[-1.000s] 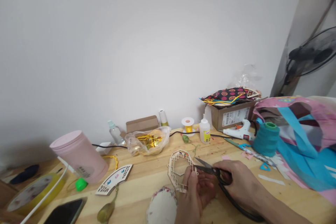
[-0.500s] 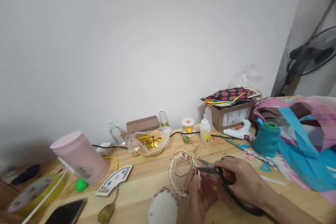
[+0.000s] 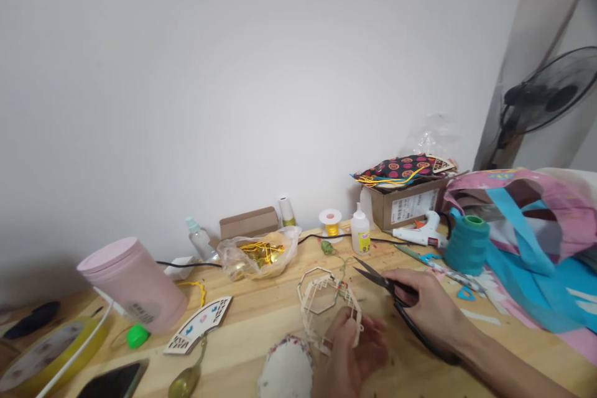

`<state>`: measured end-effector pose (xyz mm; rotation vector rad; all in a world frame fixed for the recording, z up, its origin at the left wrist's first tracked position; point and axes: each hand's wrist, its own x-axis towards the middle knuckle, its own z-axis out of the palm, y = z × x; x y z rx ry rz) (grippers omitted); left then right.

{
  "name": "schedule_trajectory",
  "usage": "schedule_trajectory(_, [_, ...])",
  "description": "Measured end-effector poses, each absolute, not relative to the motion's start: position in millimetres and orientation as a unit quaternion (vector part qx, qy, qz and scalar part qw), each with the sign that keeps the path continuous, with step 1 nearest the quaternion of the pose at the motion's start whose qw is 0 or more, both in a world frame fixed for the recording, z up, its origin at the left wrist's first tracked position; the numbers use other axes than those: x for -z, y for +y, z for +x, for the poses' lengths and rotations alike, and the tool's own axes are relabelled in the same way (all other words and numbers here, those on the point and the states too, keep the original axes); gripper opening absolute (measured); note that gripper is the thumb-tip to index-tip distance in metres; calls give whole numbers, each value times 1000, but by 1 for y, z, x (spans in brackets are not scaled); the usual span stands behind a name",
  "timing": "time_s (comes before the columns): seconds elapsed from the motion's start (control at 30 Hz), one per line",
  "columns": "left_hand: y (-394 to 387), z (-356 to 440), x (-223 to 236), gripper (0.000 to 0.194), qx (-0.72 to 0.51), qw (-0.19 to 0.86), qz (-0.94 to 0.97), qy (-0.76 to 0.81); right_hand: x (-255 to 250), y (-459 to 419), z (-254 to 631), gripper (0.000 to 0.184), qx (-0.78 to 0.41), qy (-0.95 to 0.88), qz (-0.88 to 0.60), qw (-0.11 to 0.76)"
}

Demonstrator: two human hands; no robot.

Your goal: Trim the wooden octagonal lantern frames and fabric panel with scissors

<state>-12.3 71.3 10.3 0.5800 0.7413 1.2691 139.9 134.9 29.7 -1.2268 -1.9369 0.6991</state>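
Note:
Near the front middle of the table, my left hand point(image 3: 351, 348) pinches the right lower rim of a pale wooden openwork lattice frame point(image 3: 311, 317). The frame is tilted, and a thin octagonal outline shows at its back. In my right hand point(image 3: 426, 305) is a pair of scissors point(image 3: 375, 275) with black handles, its blades slightly apart and pointing up and left. The blade tips are just right of the frame, apart from it. Beside my left wrist lies a white rounded piece point(image 3: 286, 368) with a coloured, uneven edge, partly cut off by the view's bottom.
Behind stand a glue bottle point(image 3: 360, 233), a yellow thread spool point(image 3: 331, 224) and a plastic bag point(image 3: 261, 254). At right are a glue gun point(image 3: 422, 233), a teal thread cone point(image 3: 467, 249) and a cardboard box point(image 3: 405, 205). Leftward are a pink tumbler point(image 3: 135, 286), a fan-shaped piece point(image 3: 200, 326) and a phone point(image 3: 114, 379).
The scissors have drawn back from the frame's right edge, their blades now angled more upward. The frame has tilted in my left hand. The whole view has shifted slightly.

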Motion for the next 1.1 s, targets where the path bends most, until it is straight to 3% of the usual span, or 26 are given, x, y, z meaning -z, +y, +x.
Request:
schedule_trajectory(0.07, [73, -16, -6, 19, -551, 703, 300, 334, -31, 132, 135, 25, -339, -728, -458, 381])
schedule_trajectory(0.23, [73, -20, -2, 22, -470, 680, 414, 381, -27, 130, 128, 36, -509, -662, -374, 404])
schedule_trajectory(0.43, [72, -14, -9, 28, -502, 646, 459, 347, -20, 127, 118, 36, -550, -617, -378, 417])
schedule_trajectory(0.63, [75, -10, -10, 27, -488, 649, 419, 406, -23, 125, 119, 28, -503, -651, -391, 412])
schedule_trajectory(0.73, [78, -12, -13, 24, -536, 638, 386, 397, -30, 127, 129, 24, -380, -735, -412, 382])
schedule_trajectory(0.87, [81, -15, -16, 17, -609, 635, 296, 371, -37, 126, 139, 15, -209, -822, -456, 269])
schedule_trajectory(1.1, [81, -16, -10, 22, -623, 626, 308, 354, -32, 119, 134, 14, -173, -849, -436, 244])
